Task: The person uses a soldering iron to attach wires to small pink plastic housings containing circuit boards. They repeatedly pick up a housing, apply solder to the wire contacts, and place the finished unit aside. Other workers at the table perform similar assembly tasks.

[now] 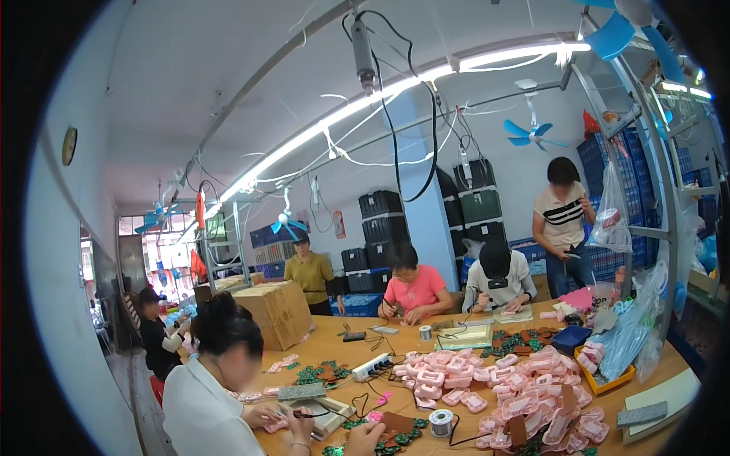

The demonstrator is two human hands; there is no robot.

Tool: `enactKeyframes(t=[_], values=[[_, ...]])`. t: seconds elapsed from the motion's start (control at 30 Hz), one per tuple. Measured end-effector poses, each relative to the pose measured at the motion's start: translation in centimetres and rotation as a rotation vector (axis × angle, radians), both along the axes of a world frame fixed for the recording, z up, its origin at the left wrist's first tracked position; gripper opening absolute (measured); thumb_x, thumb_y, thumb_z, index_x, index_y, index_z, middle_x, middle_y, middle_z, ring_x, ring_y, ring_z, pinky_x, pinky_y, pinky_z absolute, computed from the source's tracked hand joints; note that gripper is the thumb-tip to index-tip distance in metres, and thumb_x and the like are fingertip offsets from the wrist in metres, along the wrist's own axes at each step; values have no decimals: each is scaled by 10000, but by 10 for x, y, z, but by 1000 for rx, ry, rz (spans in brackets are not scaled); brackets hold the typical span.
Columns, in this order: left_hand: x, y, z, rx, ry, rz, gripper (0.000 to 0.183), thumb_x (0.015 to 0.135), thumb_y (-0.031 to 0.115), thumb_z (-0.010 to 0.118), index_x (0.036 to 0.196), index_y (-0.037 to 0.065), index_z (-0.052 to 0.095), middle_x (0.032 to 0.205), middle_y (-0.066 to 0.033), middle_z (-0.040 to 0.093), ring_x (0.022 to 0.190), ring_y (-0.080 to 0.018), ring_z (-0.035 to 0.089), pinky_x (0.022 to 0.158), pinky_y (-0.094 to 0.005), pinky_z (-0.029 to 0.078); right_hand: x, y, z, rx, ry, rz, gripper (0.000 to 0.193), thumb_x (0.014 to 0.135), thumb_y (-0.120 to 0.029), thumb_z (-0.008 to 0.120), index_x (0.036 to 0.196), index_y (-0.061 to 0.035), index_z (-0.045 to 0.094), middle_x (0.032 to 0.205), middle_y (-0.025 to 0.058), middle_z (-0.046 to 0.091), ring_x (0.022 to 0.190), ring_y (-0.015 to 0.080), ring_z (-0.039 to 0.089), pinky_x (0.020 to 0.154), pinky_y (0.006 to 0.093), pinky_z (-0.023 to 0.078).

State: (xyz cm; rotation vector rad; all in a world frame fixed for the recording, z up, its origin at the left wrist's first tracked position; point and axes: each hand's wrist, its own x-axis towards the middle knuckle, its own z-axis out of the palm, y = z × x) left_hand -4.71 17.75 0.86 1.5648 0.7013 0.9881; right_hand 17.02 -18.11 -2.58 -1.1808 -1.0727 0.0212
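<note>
At the lower edge my left hand point(365, 439) shows in part, its fingers curled together. What they grip, if anything, is hidden. My right hand is out of view. Just beyond my left hand lie brown pieces point(399, 423) with green circuit boards, and a small bright pink part point(373, 416). A spool of solder wire point(440, 422) stands to their right. Further right is a big heap of pink plastic housings point(532, 395). To the left, a co-worker's hand point(300, 431) holds a soldering iron point(310, 415) over a pink piece, beside a shallow wooden tray point(328, 419).
A white power strip point(372, 368) with black cords crosses the wooden table point(342, 334). A yellow tray point(613, 380) and a cream board point(663, 406) are at the right. Co-workers sit at the far side and left. A large cardboard box point(275, 318) stands far left.
</note>
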Motion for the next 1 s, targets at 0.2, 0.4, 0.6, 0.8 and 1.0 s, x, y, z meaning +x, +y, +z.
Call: enactKeyframes(t=[0.2, 0.4, 0.6, 0.8, 1.0], values=[[47, -120, 1, -264, -104, -358, 174, 907, 137, 572, 1010, 2, 610, 849, -56, 633, 721, -144, 599, 657, -255, 501, -20, 6, 34, -123, 184, 90, 256, 913, -167, 577, 1084, 23, 599, 886, 93, 646, 567, 112, 594, 523, 222, 485], [64, -209, -5, -225, -175, -618, 267, 927, 127, 551, 1132, -39, 589, 980, -77, 645, 874, -137, 611, 786, -257, 500, -37, 11, 48, -24, -59, -171, 289, 688, -23, 776, 908, -61, 593, 714, 51, 566, 629, 123, 544, 551, 242, 453], [55, -212, 24, -172, 136, -504, 283, 871, 188, 649, 1051, -31, 652, 924, -59, 668, 813, -119, 604, 728, -230, 469, -38, 9, 39, -19, -213, -78, 342, 677, -25, 789, 921, -57, 552, 707, 29, 533, 605, 109, 507, 539, 238, 427], [55, -207, 22, -247, -89, -428, 199, 840, 135, 673, 966, -19, 673, 818, -47, 667, 724, -113, 598, 668, -236, 462, -45, 15, 32, -131, -124, -77, 316, 677, -45, 796, 872, -61, 548, 687, 45, 529, 586, 122, 522, 551, 244, 451], [53, -192, 11, -346, 164, -429, 202, 865, 127, 654, 988, -33, 659, 890, -35, 661, 810, -88, 596, 748, -226, 491, -38, 19, 21, -311, -128, -89, 382, 620, -121, 867, 836, -97, 553, 726, 15, 571, 600, 106, 533, 544, 238, 442]])
